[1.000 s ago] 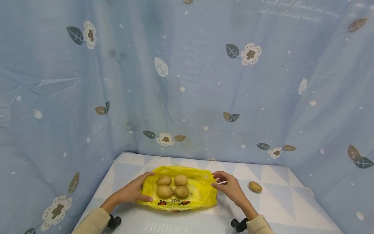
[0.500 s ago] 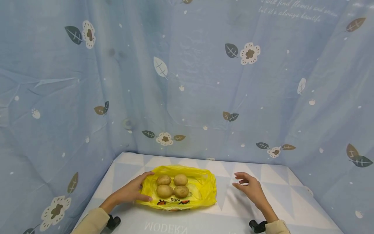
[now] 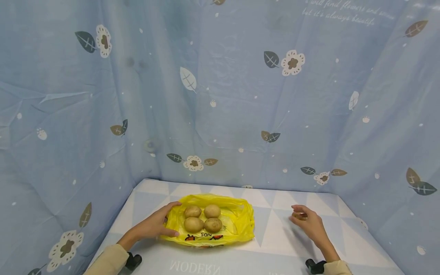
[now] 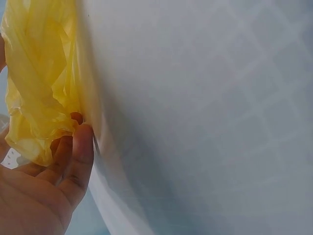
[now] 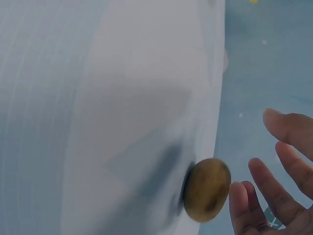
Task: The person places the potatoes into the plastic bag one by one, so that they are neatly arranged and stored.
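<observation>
A yellow plastic bag (image 3: 240,225) lies with its mouth spread open, and several potatoes (image 3: 193,224) sit inside it. My left hand (image 3: 156,223) holds the bag's left end, thumb at the near side and index finger at the far side. Close up in the left wrist view, the fingers (image 4: 82,147) curl against the crumpled yellow plastic. To the right, my right hand (image 3: 311,225) hovers over a single potato (image 5: 208,190) on the table. In the right wrist view its fingers are spread and loosely bent beside that potato, not closed round it.
A white and pale blue patterned table (image 3: 271,248) carries everything. Blue curtains (image 3: 237,95) with flowers and leaves hang behind it and along both sides.
My right hand has left the bag's right edge and moved right to the lone potato, which it now partly covers in the head view. My left hand and the bag have stayed put.
</observation>
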